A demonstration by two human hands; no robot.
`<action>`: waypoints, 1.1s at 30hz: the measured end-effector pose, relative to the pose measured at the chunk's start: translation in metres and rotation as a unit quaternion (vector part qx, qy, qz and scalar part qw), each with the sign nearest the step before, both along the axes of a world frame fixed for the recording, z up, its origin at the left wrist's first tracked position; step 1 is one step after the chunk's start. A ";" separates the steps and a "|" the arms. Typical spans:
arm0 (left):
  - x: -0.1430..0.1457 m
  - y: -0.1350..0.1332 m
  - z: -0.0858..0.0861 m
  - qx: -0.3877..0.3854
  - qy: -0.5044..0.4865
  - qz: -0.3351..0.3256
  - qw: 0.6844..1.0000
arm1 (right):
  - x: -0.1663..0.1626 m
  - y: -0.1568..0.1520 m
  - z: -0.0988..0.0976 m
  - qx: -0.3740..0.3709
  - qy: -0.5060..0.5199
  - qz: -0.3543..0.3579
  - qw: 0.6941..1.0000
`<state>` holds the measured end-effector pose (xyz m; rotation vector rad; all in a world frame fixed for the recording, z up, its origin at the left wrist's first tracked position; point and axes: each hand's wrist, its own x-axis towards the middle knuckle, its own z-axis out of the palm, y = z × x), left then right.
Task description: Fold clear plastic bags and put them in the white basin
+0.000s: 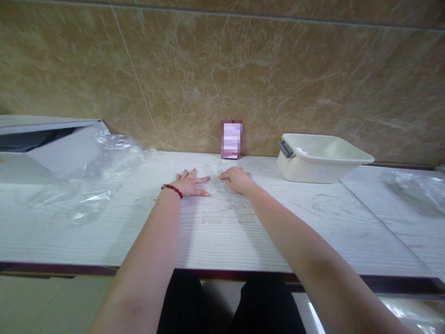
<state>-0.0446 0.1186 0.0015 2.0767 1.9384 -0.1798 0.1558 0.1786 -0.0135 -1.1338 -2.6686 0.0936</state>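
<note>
A thin clear plastic bag (227, 204) lies flat on the white wood-grain table in front of me; its outline is faint. My left hand (190, 183) rests palm down at the bag's left side. Its fingers are spread, with thumb and index finger reaching onto the plastic, and a dark red bead bracelet circles the wrist. Across from it, my right hand (237, 180) is at the bag's upper right. Its fingers are bent and drawn together, with the tips down on the plastic.
A phone (231, 139) with a blurred screen leans against the brown marbled wall. To its right stands a cream plastic bin (313, 169) with a grey latch. Crumpled clear plastic (100, 185) lies beside a white box (69, 153) on the left. More plastic (420, 185) sits far right.
</note>
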 end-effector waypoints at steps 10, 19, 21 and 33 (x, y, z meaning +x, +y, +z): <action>-0.003 0.003 0.000 -0.011 0.007 -0.001 1.000 | 0.003 0.006 0.002 -0.015 -0.023 -0.030 0.999; -0.005 0.003 0.000 -0.017 0.006 0.001 1.000 | 0.024 0.024 0.002 -0.047 -0.026 0.097 0.994; -0.005 0.003 0.000 -0.015 0.008 0.000 1.000 | 0.026 0.024 0.002 -0.054 -0.024 0.104 0.993; -0.007 0.004 0.000 -0.022 0.011 -0.001 1.000 | 0.029 0.027 0.001 -0.047 -0.007 0.097 0.994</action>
